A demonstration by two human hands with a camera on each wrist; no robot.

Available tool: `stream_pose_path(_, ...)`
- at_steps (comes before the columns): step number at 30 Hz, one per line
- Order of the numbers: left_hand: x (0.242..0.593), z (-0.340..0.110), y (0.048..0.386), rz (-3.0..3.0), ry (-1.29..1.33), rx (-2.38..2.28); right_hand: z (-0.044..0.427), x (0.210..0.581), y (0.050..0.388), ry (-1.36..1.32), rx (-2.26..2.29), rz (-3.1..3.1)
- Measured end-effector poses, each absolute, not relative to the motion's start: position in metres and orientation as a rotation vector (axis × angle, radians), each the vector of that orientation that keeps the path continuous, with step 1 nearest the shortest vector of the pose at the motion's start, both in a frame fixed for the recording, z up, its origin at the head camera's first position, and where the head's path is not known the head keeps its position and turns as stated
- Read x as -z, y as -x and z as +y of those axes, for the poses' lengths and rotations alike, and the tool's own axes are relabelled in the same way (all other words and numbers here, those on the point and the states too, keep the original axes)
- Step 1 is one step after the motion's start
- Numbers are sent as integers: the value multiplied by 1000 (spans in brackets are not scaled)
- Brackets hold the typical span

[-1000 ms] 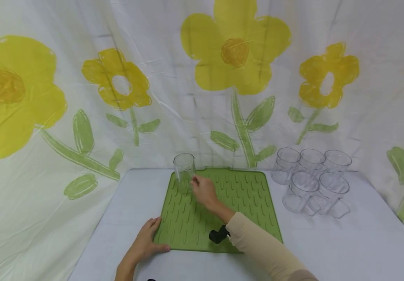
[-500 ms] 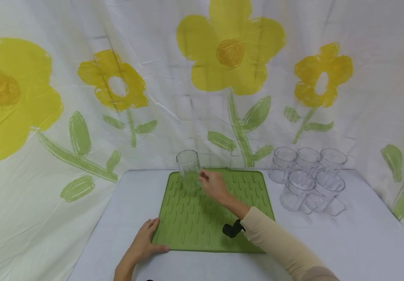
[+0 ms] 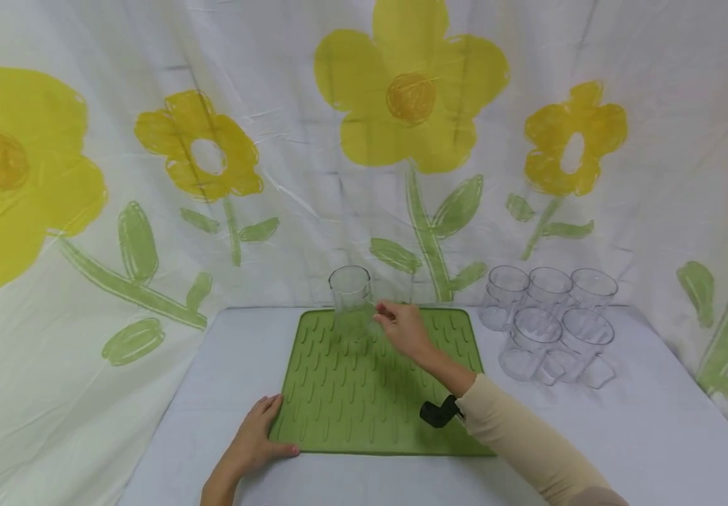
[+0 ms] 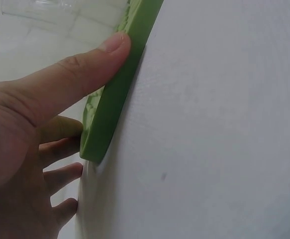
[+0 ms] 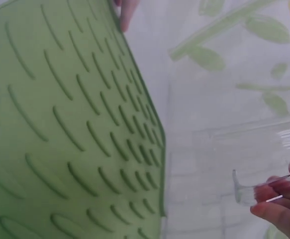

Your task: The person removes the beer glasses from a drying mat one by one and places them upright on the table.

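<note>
My right hand (image 3: 405, 329) pinches the handle of a clear glass mug (image 3: 350, 299) over the back left part of a green ridged mat (image 3: 339, 393). The mug is upright, and in the right wrist view its see-through wall (image 5: 254, 149) appears raised off the mat. At the mat's front left corner rests my left hand (image 3: 253, 439). Its thumb (image 4: 116, 44) presses the front edge while the other fingers touch the left edge, spread and fairly straight.
Several clear glass mugs (image 3: 537, 344) stand upright in two rows right of the mat, handles toward the front right in the near row. A white cloth covers the table (image 3: 642, 436). Behind it hangs a flowered curtain (image 3: 313, 232). A black wrist camera (image 3: 438, 412) sits under my right forearm.
My right hand has carried the mug a little to the right over the mat. My left hand stays at the mat's corner. The head view has turned slightly to the right.
</note>
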State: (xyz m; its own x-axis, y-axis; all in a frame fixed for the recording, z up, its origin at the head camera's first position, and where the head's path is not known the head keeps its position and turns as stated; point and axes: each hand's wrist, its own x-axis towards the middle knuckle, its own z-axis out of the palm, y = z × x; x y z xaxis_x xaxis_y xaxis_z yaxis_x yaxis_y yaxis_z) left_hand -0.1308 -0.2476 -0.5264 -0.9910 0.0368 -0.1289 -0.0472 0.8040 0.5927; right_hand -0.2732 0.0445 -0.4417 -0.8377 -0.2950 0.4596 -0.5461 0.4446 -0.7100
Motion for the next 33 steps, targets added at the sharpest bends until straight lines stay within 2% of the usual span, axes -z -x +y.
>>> stream_pose_path(33, 523, -246, 129, 2844, 17, -962, 127, 419, 238, -646, -1354, -2336)
